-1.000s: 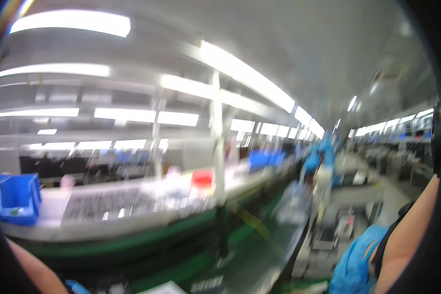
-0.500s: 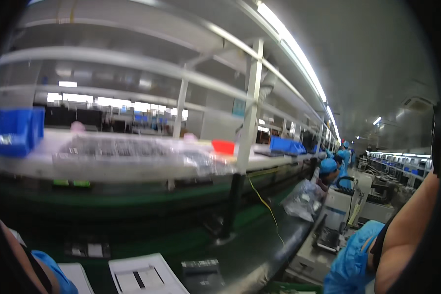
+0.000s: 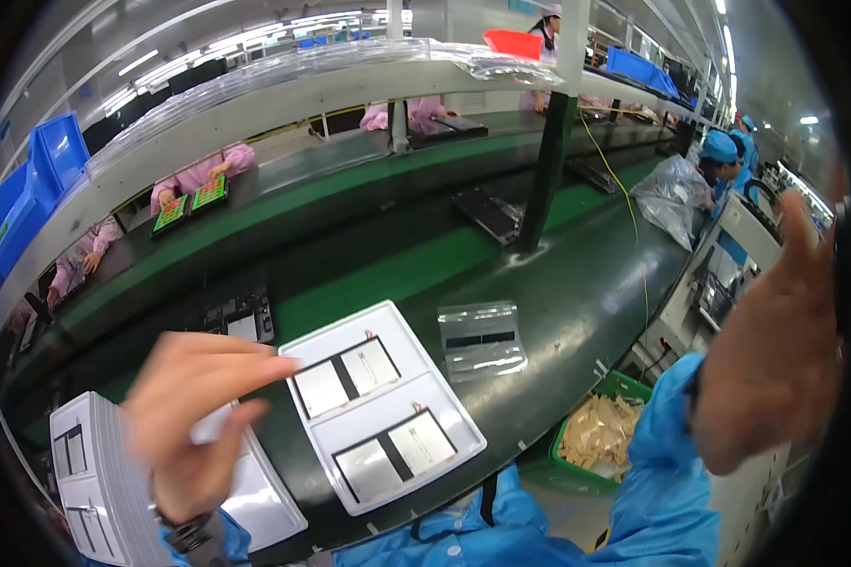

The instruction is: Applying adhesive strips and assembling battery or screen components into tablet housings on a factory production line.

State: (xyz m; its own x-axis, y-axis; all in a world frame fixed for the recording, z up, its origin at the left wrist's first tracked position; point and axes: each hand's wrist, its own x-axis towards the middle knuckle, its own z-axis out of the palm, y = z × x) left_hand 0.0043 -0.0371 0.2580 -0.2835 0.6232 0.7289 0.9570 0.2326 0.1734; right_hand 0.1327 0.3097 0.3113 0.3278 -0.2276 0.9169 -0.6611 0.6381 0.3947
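Note:
My left hand [image 3: 194, 411], slightly blurred, hovers beside a white two-compartment tray [image 3: 304, 428] with its fingers stretched out and thumb apart. Its index fingertip overlaps the tray's left edge in view; whether it touches I cannot tell. In each compartment lies a flat whitish panel [image 3: 347, 380] with a black middle strip and a small copper-coloured tab. At the far right my right hand [image 3: 771, 354] is raised, blurred and cut off by the picture's dark rim. One digit points up, and nothing shows in that hand.
Left of the tray stand a stack of similar trays [image 3: 128, 472] and another white tray [image 3: 272, 496]. A clear plastic bag [image 3: 482, 364] with black strips lies on the dark bench [image 3: 548, 321]. A green bin [image 3: 577, 472] of tan scraps sits below. Co-workers' hands [image 3: 219, 170] work across the line.
The view has tilted down onto the bench and trays. Both hands, outside the picture before, now show: the left by the tray, the right raised at the right edge.

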